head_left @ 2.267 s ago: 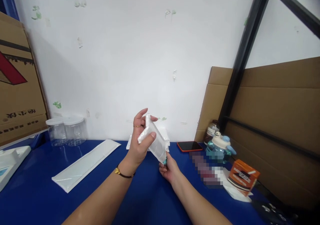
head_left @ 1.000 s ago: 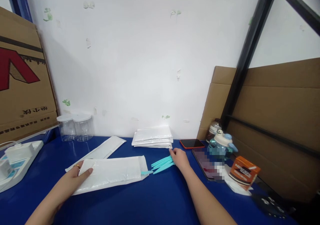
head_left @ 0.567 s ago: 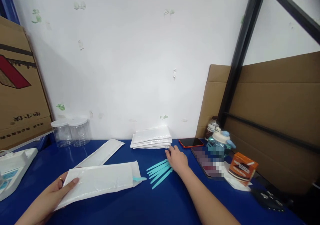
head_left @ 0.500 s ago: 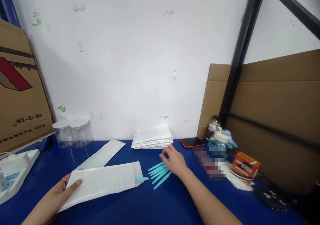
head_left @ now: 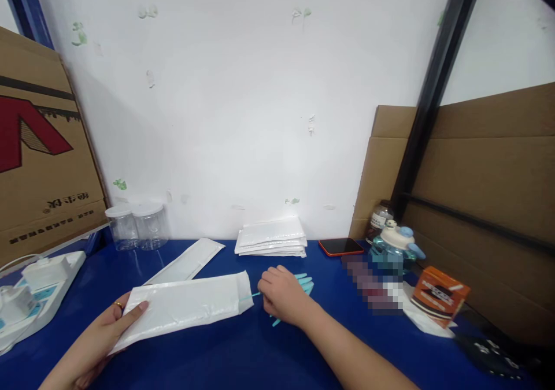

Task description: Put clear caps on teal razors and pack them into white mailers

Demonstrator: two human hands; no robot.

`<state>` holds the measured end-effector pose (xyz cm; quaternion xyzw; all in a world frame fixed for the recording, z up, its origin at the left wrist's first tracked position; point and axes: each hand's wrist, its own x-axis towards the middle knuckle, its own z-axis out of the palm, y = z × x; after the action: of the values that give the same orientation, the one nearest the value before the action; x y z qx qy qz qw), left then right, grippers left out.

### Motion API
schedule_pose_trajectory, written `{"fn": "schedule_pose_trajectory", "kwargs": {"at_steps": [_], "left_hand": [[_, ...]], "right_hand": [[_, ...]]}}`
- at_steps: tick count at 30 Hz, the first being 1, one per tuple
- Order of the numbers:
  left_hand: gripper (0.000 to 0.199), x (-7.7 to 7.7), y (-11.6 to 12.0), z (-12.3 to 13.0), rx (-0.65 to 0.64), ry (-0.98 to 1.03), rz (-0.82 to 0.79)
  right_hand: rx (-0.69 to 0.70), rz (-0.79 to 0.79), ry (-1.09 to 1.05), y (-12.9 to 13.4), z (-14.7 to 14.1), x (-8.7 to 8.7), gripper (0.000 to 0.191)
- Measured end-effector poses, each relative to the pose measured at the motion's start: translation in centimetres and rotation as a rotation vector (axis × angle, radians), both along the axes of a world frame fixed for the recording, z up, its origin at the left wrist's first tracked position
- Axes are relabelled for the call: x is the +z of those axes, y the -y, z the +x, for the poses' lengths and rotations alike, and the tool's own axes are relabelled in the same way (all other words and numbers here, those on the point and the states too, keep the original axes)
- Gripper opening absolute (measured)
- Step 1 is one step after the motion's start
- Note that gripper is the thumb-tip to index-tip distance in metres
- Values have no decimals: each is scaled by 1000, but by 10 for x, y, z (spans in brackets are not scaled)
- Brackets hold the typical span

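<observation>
My left hand [head_left: 115, 335] grips the near left end of a white padded mailer [head_left: 182, 309], thumb on top and fingers beneath. The mailer's open end points right, and a thin turquoise stick [head_left: 255, 294] juts from it. My right hand [head_left: 284, 294] is closed around the stick's outer end, with the fingertips partly hidden. Beneath and behind that hand lie several more turquoise sticks [head_left: 307, 283], mostly covered by it. Another white mailer [head_left: 191, 261] lies flat behind the held one.
A stack of white mailers [head_left: 273, 240] stands by the wall. Farther right are a phone [head_left: 341, 246], a teal bottle [head_left: 392, 248] and an orange box [head_left: 440, 294]. Two clear jars [head_left: 150, 228] and a power strip [head_left: 65, 280] are on the left, beside a large carton [head_left: 47, 188].
My right hand has moved left and down from above the loose sticks and closed on the stick at the mailer's mouth. The camera view has shifted slightly left.
</observation>
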<state>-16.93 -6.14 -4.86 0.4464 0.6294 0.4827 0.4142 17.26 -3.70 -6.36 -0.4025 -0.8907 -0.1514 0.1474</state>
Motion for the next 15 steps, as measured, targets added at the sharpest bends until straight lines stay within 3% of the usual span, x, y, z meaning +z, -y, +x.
{"fn": "schedule_pose_trajectory", "kwargs": {"at_steps": [4,8,11,15], "left_hand": [[55,28,3,7,-12,-91,-4],[61,83,9,20,-31,-377,201],[65,122,9,43,82,-783,340],[63,143,-4,83,-179,-1057,538]], "right_hand": [[-136,30,-94,-2,37,13,12],[-236,-13,-135,-9,74,15,14],[-272,-60,-146,-12,89,14,15],[-298,-128,-137,-11,93,16,16]]}}
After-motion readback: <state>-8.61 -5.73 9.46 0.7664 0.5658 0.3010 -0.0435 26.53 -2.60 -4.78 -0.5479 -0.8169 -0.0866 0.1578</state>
